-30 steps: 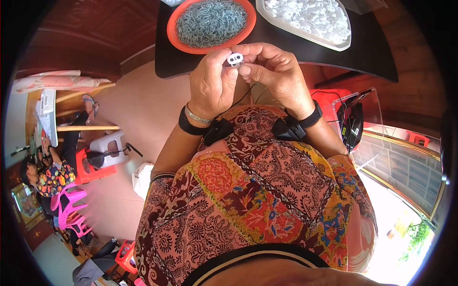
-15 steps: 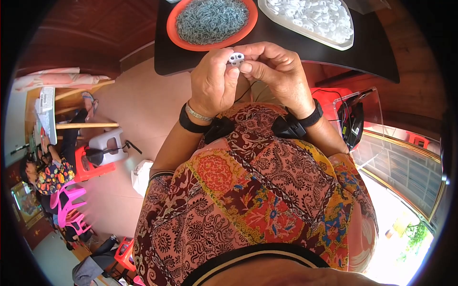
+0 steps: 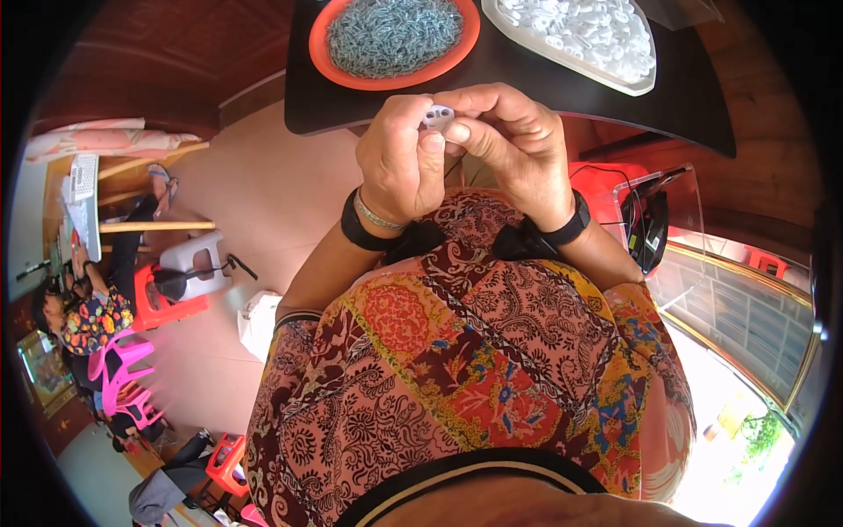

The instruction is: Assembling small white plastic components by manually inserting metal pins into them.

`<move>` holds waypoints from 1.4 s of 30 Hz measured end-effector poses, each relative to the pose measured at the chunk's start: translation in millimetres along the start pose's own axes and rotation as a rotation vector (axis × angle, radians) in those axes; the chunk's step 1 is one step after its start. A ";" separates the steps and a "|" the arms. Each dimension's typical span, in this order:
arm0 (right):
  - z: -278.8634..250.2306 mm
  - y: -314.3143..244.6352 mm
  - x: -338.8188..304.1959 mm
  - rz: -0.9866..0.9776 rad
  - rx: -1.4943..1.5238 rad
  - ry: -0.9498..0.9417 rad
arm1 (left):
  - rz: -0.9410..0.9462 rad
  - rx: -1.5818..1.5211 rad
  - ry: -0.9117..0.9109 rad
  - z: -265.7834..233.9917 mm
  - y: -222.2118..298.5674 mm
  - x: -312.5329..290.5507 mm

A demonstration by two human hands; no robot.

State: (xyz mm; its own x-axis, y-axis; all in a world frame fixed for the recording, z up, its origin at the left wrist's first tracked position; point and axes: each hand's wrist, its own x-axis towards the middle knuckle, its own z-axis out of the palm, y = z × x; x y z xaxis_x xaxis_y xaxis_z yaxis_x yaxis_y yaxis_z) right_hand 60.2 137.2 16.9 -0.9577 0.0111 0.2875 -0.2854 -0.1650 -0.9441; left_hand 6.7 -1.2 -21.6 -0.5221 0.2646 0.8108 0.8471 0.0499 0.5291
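Observation:
A small white plastic piece with several holes [image 3: 436, 116] is pinched between my two hands, just off the near edge of the black table [image 3: 527, 92]. My left hand [image 3: 399, 158] grips it from the left, with thumb and forefinger closed on its side. My right hand [image 3: 527, 154] has its thumb tip and forefinger pressed to the piece's right edge. Whether a screw sits between these fingers cannot be made out. Beyond the hands lie a red-orange plate [image 3: 327, 72] heaped with small silvery screws [image 3: 395, 37] and a white tray [image 3: 606, 84] full of similar white plastic pieces [image 3: 584, 33].
A clear plastic stand [image 3: 689, 211] with a black device is at the right beside a red stool [image 3: 601, 180]. To the left are a grey-and-red stool [image 3: 189, 272], pink chairs [image 3: 123, 373], a white bag [image 3: 259, 321] and a seated person [image 3: 92, 316] in a flowered top.
Both hands have shifted slightly right and nearer, still holding the white piece. It now appears tilted, with less of its holed face showing. The plate and tray have shifted slightly in view.

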 end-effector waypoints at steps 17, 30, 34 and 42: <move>-1.8 3.6 4.9 -0.023 -0.137 0.178 | -0.294 -0.176 0.017 21.4 1.1 6.5; -115.8 -138.5 99.9 -0.343 -1.058 0.232 | -0.140 -0.144 -0.111 0.9 0.4 17.1; -141.3 -160.0 133.6 -0.445 -1.121 0.467 | -0.046 -0.105 -0.127 4.3 7.0 22.0; -148.6 -85.2 109.9 -0.196 -1.636 -0.213 | -0.132 -0.035 -0.164 -6.8 -2.5 15.7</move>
State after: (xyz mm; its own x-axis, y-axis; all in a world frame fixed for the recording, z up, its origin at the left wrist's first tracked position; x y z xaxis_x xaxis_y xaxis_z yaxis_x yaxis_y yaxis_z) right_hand -26.2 299.0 105.0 -0.9224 -0.2433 0.3001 -0.2593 0.9657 -0.0139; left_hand -4.3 -3.7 -8.5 -0.6030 0.4112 0.6836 0.7667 0.0618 0.6391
